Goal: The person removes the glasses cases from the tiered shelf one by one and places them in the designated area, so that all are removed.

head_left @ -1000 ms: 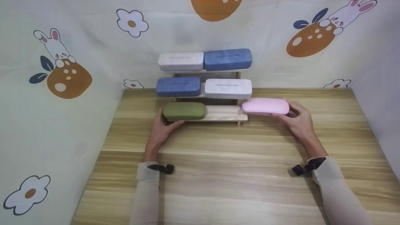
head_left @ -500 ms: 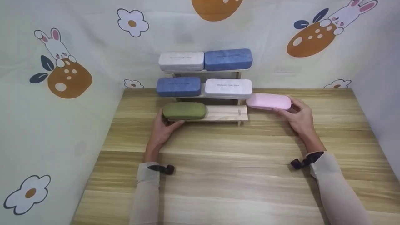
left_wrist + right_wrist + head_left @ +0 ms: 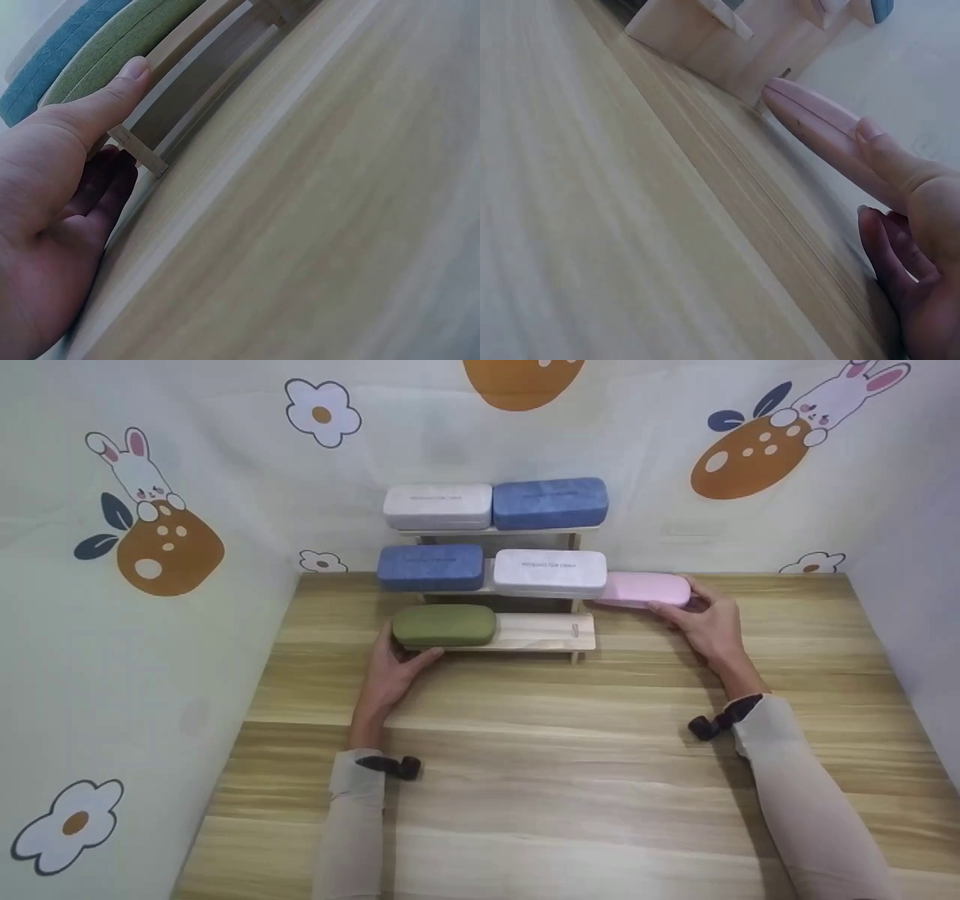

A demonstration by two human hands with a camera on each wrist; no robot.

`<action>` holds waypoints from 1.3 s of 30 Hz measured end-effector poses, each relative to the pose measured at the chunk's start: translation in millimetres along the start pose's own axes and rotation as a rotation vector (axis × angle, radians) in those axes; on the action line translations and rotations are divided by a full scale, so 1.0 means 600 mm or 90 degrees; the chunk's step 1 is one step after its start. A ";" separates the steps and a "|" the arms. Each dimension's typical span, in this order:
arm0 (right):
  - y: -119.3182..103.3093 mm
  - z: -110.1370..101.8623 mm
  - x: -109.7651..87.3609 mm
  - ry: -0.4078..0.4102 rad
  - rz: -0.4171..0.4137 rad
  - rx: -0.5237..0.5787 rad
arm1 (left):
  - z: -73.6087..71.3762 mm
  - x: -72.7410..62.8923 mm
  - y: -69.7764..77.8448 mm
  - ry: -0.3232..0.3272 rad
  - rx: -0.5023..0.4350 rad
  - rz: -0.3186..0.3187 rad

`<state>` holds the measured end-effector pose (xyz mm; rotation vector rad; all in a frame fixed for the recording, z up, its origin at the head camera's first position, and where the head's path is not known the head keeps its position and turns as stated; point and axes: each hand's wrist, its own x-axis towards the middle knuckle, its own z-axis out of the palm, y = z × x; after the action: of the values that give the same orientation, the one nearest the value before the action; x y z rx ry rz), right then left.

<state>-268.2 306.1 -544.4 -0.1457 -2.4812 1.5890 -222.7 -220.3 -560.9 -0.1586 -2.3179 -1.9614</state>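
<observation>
In the head view, my right hand (image 3: 712, 626) holds the right end of a pink glasses case (image 3: 646, 589). Its left end passes behind a white glasses case (image 3: 550, 571) on the middle tier. The right wrist view shows the thumb along one side of the pink case, raised above the table beside the rack's wooden side. My left hand (image 3: 390, 671) grips the left end of the tiered wooden rack (image 3: 544, 637) at its lowest tier. There the thumb lies along the front edge, just below a green glasses case (image 3: 444, 625); the other fingers are partly hidden.
A blue case (image 3: 430, 568) shares the middle tier with the white one. On the top tier sit another white case (image 3: 438, 506) and another blue case (image 3: 550, 502). A patterned cloth wall (image 3: 637, 435) stands behind the wood-grain table (image 3: 525, 780).
My right hand has moved the pink case away from the lowest tier's right end, back toward the wall and partly behind the middle tier's white case. The left hand has stayed in place.
</observation>
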 end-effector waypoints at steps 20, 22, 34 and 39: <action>-0.007 0.009 0.051 -0.073 -0.007 -0.109 | 0.001 -0.004 0.004 0.012 0.014 -0.018; -0.009 0.008 0.054 -0.077 -0.003 -0.117 | 0.000 -0.004 0.004 0.011 0.014 -0.014; -0.008 0.010 0.055 -0.063 0.005 -0.096 | -0.001 -0.002 0.000 -0.010 -0.015 -0.015; -0.007 0.013 0.053 -0.047 0.003 -0.098 | -0.001 -0.002 0.001 -0.008 -0.014 -0.017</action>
<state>-301.0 303.7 -540.5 -0.1172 -2.6611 1.4301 -221.5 -220.5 -560.4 -0.1432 -2.3188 -2.0040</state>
